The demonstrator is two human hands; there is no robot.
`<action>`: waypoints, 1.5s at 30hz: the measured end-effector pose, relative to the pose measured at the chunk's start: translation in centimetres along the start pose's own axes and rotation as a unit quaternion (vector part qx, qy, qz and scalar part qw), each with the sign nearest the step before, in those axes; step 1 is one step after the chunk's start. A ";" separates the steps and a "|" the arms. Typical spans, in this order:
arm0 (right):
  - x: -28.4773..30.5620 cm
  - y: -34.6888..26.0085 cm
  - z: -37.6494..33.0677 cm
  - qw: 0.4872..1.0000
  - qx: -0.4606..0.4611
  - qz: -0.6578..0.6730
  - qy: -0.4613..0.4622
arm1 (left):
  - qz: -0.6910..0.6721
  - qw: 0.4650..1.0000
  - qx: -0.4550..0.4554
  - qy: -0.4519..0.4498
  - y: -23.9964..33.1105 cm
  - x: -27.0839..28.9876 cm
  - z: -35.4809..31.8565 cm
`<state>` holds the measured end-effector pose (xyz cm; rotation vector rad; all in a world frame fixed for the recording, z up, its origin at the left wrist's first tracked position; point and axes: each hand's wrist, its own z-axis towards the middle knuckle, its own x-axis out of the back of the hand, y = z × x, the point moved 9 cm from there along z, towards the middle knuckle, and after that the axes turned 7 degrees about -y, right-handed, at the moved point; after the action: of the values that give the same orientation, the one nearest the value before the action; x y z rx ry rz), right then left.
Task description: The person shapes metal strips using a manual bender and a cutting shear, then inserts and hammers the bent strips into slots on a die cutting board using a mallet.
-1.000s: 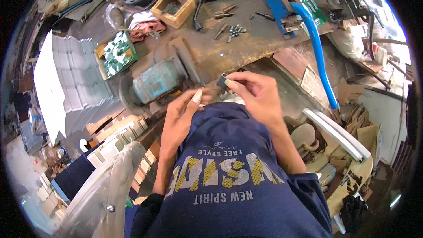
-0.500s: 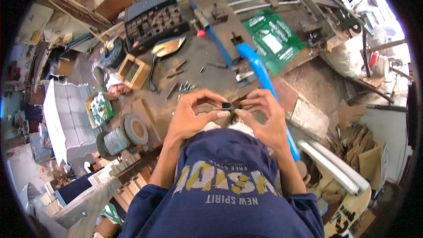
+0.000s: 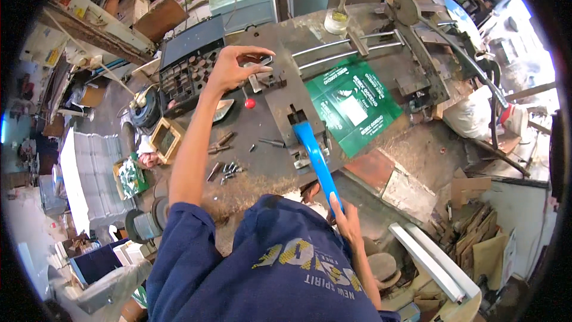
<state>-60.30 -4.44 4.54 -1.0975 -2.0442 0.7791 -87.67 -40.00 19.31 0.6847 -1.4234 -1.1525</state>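
My left hand [image 3: 235, 70] reaches out over the bench, its thumb and index finger closed on a small dark piece [image 3: 267, 61] whose exact kind is too small to make out. Just beneath that hand is a red ball knob [image 3: 249, 103] on a thin rod, beside the metal base plate [image 3: 275, 98] of a bench tool. Close to my body, my right hand [image 3: 347, 222] is wrapped round the lower end of a blue lever handle [image 3: 316, 158]. The handle's upper end meets a dark metal block [image 3: 295, 115] on the plate.
A green printed sheet [image 3: 339, 125] lies right of the lever. Behind it are metal rails [image 3: 345, 50] and a jar with a brush [image 3: 337, 18]. Left are a case of small round parts [image 3: 187, 74], a wooden box [image 3: 167, 141], loose metal pins [image 3: 229, 172] and a bench grinder [image 3: 146, 225].
Both hands were together near my chest over a small black piece. The left has moved forward and left with a small piece; the right has dropped onto the blue lever, which now sits further left.
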 end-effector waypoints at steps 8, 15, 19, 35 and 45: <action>0.3 2.8 -1.0 0.976 -0.180 -0.120 0.031 | 0.088 0.975 0.022 -0.202 -6.0 -0.5 8.1; 2.0 -5.0 -3.7 0.930 -0.335 -0.151 0.000 | 0.055 0.961 -0.013 -0.270 -7.6 -1.1 8.8; 1.9 -5.0 -3.2 0.936 -0.302 -0.182 0.006 | 0.144 0.950 -0.038 -0.274 -9.0 -1.9 8.7; 0.8 -2.8 -1.5 0.975 -0.173 -0.135 0.017 | 0.076 0.923 -0.044 -0.374 -10.0 -3.6 10.6; 0.3 -1.5 -1.9 0.965 -0.231 -0.125 -0.023 | 0.115 0.921 -0.088 -0.363 -10.6 -3.5 11.0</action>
<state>-59.59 -4.52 6.92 -1.0365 -2.4157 0.2024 -99.54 -37.72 9.39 -0.0719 -1.9145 -1.3912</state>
